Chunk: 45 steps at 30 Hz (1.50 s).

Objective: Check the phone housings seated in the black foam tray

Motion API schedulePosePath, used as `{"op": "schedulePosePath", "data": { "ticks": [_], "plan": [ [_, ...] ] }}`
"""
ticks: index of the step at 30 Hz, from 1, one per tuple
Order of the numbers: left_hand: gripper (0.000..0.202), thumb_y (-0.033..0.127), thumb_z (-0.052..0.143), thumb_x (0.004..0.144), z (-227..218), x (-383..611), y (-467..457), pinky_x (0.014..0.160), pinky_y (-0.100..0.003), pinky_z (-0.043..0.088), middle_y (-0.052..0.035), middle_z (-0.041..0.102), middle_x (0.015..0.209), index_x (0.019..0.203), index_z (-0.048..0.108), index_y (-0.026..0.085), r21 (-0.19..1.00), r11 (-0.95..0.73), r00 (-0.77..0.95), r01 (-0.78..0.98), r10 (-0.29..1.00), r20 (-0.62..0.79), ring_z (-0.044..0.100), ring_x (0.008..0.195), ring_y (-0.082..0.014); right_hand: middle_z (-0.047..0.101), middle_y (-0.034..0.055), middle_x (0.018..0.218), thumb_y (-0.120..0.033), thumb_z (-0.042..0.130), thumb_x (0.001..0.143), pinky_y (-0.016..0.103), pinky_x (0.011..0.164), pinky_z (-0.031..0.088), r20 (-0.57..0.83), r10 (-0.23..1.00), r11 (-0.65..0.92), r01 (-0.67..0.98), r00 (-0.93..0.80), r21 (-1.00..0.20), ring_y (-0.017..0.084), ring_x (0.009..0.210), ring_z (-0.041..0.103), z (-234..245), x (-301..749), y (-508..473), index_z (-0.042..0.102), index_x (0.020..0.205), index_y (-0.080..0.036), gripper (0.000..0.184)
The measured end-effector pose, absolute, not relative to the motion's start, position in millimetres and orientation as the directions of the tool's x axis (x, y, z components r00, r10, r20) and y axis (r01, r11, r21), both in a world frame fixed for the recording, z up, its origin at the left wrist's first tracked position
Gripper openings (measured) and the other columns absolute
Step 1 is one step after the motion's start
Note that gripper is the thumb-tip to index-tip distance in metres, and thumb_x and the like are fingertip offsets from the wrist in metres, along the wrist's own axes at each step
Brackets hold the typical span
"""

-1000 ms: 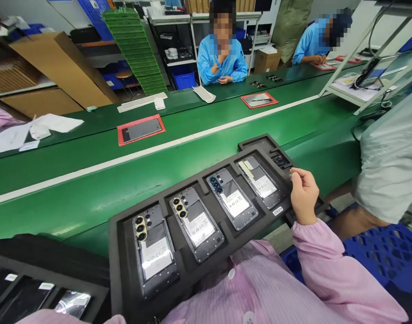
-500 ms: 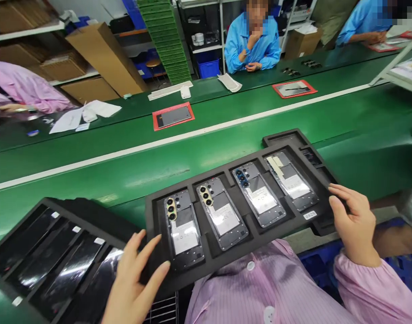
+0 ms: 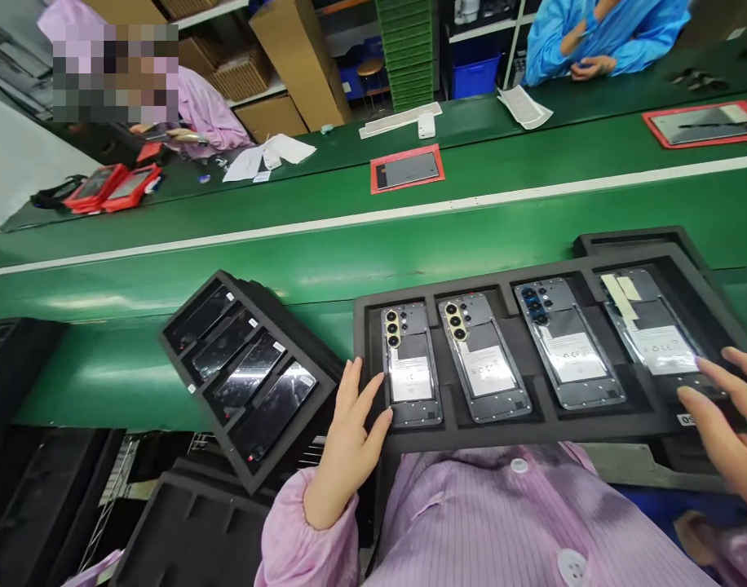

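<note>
A black foam tray (image 3: pixel 520 430) lies across the near edge of the green conveyor (image 3: pixel 349 253), holding several open-backed phone bodies (image 3: pixel 484 359) side by side. My left hand (image 3: pixel 349 440) rests on the tray's left end, fingers stretched flat beside the leftmost phone (image 3: pixel 408 367). My right hand (image 3: pixel 725 424) lies on the tray's right end, fingers extended over the lower edge of the rightmost phone (image 3: pixel 651 334). Neither hand holds anything. A second black foam tray (image 3: pixel 251 456) with several glossy dark panels (image 3: pixel 251 379) sits tilted just left of my left hand.
Red trays with grey panels (image 3: pixel 407 169) (image 3: pixel 704 124) ride the far belt. Workers in blue (image 3: pixel 599 37) and pink (image 3: pixel 196 106) sit across. Papers (image 3: pixel 269 155), cardboard boxes (image 3: pixel 300 61) and stacked green trays (image 3: pixel 407 49) stand behind. Black trays (image 3: pixel 196 530) lie below left.
The view has swung left. My left hand moved from the tray's lower left corner onto its left end by the first phone. My right hand slid along the tray's right end, fingers flatter.
</note>
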<state>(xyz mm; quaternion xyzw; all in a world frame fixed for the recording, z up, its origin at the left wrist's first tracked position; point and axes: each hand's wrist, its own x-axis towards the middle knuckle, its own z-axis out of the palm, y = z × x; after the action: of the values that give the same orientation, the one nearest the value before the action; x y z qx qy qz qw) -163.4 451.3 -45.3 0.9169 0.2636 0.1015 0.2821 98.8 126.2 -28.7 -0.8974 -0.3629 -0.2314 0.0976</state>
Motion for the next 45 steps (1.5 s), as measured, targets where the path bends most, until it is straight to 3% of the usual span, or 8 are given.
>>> {"op": "schedulePosePath", "data": {
  "ticks": [3,7,11,17,21,31,39,45],
  "plan": [
    [0.038,0.031,0.043,0.089,-41.4,-167.5,450.5,0.107,-0.048,0.034,-0.0086,0.032,0.147,0.125,0.052,0.023,0.562,-0.711,0.844,0.421,0.535,0.045,0.023,0.137,-0.0255,0.061,0.0179,0.106,-0.049,0.032,0.089,0.046,0.067,0.043,0.534,0.706,-0.581,0.812,0.466,0.059,0.035,0.095,0.059,-24.5,90.5,144.5,0.052,0.098,-0.025,0.033],
    [0.037,0.03,0.041,0.09,-34.6,-170.5,449.6,0.106,-0.047,0.035,-0.0104,0.04,0.142,0.125,0.051,0.02,0.547,-0.737,0.857,0.397,0.511,0.068,0.025,0.136,-0.0246,0.061,0.0213,0.104,-0.05,0.035,0.091,0.04,0.054,0.041,0.596,0.71,-0.528,0.844,0.376,0.096,0.036,0.085,0.062,-34.3,93.9,157.4,0.051,0.104,-0.022,0.035],
    [0.037,0.029,0.042,0.09,-29.9,-172.5,447.2,0.106,-0.048,0.035,-0.0111,0.046,0.137,0.125,0.051,0.02,0.531,-0.769,0.88,0.356,0.467,0.087,0.029,0.134,-0.0244,0.06,0.0241,0.105,-0.055,0.032,0.092,0.043,0.054,0.044,0.61,0.648,-0.609,0.791,0.455,0.057,0.037,0.079,0.063,-40.9,98.9,150.4,0.055,0.11,-0.016,0.049],
    [0.039,0.024,0.043,0.09,-31.9,-176.5,448.0,0.107,-0.051,0.032,-0.0093,0.057,0.127,0.129,0.045,0.022,0.488,-0.838,0.926,0.243,0.351,0.142,0.047,0.123,-0.023,0.062,0.0193,0.106,-0.063,0.029,0.088,0.043,0.062,0.053,0.454,0.551,-0.772,0.635,0.7,-0.042,0.034,0.085,0.063,-33.8,91.8,139.7,0.06,0.107,-0.014,0.061],
    [0.041,0.024,0.043,0.089,-32.6,-176.8,449.4,0.107,-0.053,0.029,-0.0083,0.059,0.125,0.131,0.041,0.023,0.44,-0.874,0.946,0.204,0.292,0.14,0.051,0.119,-0.023,0.062,0.0196,0.105,-0.059,0.029,0.091,0.041,0.069,0.053,0.527,0.523,-0.778,0.628,0.67,-0.027,0.032,0.086,0.062,-33.6,88.7,144.2,0.061,0.103,-0.011,0.059],
    [0.036,0.026,0.041,0.09,-24.2,-168.1,442.2,0.106,-0.058,0.029,-0.01,0.062,0.119,0.126,0.044,0.021,0.343,-0.914,0.962,0.216,0.259,0.087,0.057,0.112,-0.0237,0.064,0.0188,0.09,-0.039,0.034,0.096,0.041,0.065,0.051,0.573,0.672,-0.643,0.753,0.469,0.139,0.032,0.078,0.063,-42.1,103.5,140.4,0.059,0.093,-0.009,0.039],
    [0.038,0.027,0.041,0.09,-20.0,-165.8,437.2,0.103,-0.059,0.032,-0.0108,0.063,0.116,0.127,0.04,0.019,0.269,-0.94,0.967,0.211,0.241,0.082,0.058,0.11,-0.0248,0.063,0.0218,0.099,-0.04,0.029,0.096,0.038,0.064,0.054,0.555,0.492,-0.802,0.598,0.67,-0.011,0.032,0.085,0.064,-34.1,98.8,139.9,0.063,0.097,-0.003,0.051],
    [0.04,0.026,0.041,0.09,-20.5,-165.0,434.2,0.101,-0.059,0.034,-0.0118,0.062,0.119,0.129,0.039,0.019,0.278,-0.933,0.962,0.227,0.259,0.082,0.056,0.112,-0.0259,0.066,0.0198,0.086,-0.037,0.028,0.092,0.035,0.059,0.054,0.54,0.487,-0.816,0.578,0.686,0.002,0.029,0.078,0.065,-28.6,107.7,145.5,0.065,0.09,-0.002,0.051]
  ]
}}
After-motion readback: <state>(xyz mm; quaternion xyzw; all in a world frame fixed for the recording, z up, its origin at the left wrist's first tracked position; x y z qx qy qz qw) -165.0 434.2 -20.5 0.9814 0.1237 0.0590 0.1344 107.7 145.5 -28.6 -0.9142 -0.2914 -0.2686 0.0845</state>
